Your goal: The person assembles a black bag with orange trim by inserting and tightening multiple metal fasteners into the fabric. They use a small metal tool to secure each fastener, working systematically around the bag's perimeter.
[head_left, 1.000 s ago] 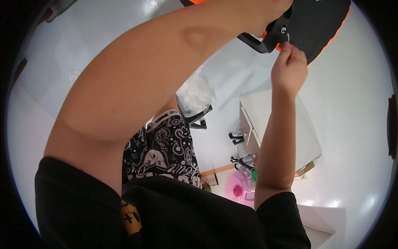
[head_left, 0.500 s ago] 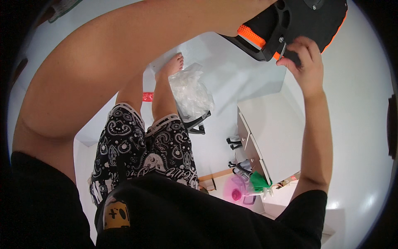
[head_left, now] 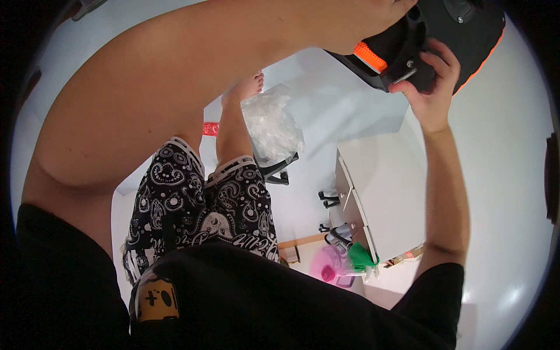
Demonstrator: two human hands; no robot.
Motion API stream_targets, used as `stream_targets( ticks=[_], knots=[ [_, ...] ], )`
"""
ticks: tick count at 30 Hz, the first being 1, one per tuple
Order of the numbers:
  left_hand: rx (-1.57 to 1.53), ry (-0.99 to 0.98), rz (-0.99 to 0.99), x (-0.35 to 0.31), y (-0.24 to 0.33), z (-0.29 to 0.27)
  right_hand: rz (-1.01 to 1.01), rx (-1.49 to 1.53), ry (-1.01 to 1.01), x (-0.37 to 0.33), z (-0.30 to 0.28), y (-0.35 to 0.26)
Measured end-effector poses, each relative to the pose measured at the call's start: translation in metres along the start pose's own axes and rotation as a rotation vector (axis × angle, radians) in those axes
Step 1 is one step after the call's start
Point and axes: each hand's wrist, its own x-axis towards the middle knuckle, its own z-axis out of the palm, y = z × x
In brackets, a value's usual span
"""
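Note:
In the upper right is part of a black office chair point(head_left: 481, 44), with orange edging, an orange mesh patch and a black plastic frame point(head_left: 373, 77) carrying a silver bolt. My right hand point(head_left: 433, 96) is at this frame, thumb and fingers closed on a thin metal hex key point(head_left: 403, 76) right by the bolt. Reaching across the top, my left hand point(head_left: 382, 17) lies against the chair from the other side. The upper edge cuts off part of that hand, but its fingers appear curled on the chair's frame.
Below, a clear plastic bag point(head_left: 271, 125) lies on the floor beside my bare foot point(head_left: 252, 86), with a black plastic part point(head_left: 279, 170) under it. A white cabinet point(head_left: 382, 186) stands right of centre. Near it are a pink fan-like object point(head_left: 329, 265) and a green bag point(head_left: 361, 256).
The chair part and both hands have shifted slightly right and down in the picture. The hex key has turned from steep to a flatter slant beside the bolt.

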Motion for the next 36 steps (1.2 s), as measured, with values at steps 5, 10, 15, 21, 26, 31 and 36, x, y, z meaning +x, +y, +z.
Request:
stream_targets(
  ticks=[5,10,15,21,26,31,36],
  knots=[
    [-0.080,-0.093,-0.006,0.005,0.001,-0.019,0.417,0.280,0.258,-0.024,0.026,-0.023],
    [-0.064,-0.056,-0.007,0.004,-0.001,-0.007,0.386,0.215,0.223,-0.009,0.027,-0.025],
    [-0.078,-0.110,-0.016,0.006,0.004,-0.009,0.565,0.312,0.412,-0.007,0.052,-0.031],
    [-0.057,-0.110,-0.025,0.003,0.007,-0.005,0.697,0.329,0.787,0.012,0.077,-0.058],
    [-0.054,-0.128,-0.039,-0.001,0.011,-0.010,0.889,0.213,0.893,0.032,0.080,-0.074],
    [-0.108,-0.091,-0.051,-0.003,0.018,-0.020,1.043,0.228,0.974,0.040,0.075,-0.080],
    [-0.198,-0.046,-0.077,-0.006,0.028,-0.022,1.062,0.196,1.007,0.029,0.073,-0.075]
  ],
)
